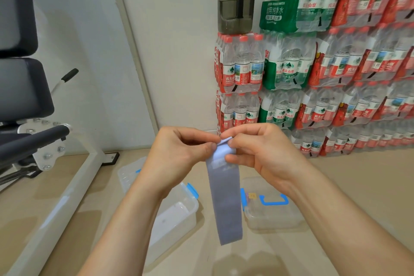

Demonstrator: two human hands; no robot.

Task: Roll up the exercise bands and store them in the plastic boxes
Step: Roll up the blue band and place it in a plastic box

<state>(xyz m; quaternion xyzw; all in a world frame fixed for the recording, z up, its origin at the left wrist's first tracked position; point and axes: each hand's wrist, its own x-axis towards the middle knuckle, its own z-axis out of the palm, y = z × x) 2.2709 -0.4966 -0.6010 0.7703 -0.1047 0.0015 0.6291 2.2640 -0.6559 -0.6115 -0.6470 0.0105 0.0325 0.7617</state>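
Note:
A pale blue-grey exercise band (226,199) hangs straight down from my fingers, its top end folded over. My left hand (179,152) pinches the band's top left corner. My right hand (259,150) grips the top right edge with thumb and fingers. On the floor below stands an open clear plastic box (179,215) with blue clips, partly hidden by my left forearm. A second clear box (273,208), closed by a lid with a blue handle, sits to the right with something coloured inside.
A clear lid (130,172) lies on the floor behind the open box. A white gym machine frame (74,188) with dark pads stands at the left. Stacked packs of water bottles (313,87) line the wall at the right, a dark jug (236,0) on top.

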